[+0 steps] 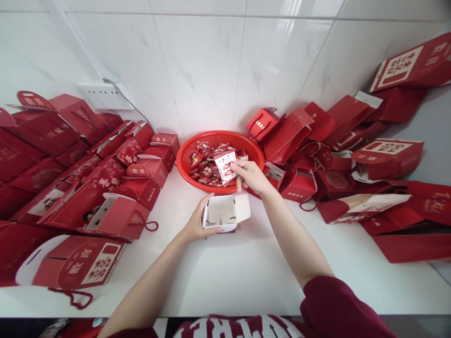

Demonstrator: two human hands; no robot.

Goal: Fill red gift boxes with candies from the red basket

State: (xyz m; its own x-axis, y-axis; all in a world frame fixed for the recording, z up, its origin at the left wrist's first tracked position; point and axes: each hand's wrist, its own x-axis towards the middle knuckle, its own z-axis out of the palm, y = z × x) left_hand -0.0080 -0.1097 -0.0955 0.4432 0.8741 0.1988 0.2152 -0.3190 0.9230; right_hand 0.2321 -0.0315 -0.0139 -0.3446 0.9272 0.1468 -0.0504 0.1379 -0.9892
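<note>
An open gift box (225, 212), white inside, stands on the white counter (229, 272) in front of me. My left hand (197, 223) grips its left side. My right hand (251, 174) is closed on a small white and red packet (225, 166), held over the near rim of a round red basket (246, 143). The basket holds several small red-wrapped sweets (204, 166).
Piles of red gift boxes with cord handles lie on both sides, folded ones at the left (116, 188) and flat or part-folded ones at the right (352, 164). A tiled wall with a white socket strip (105, 96) stands behind. The counter's front edge runs close to my body.
</note>
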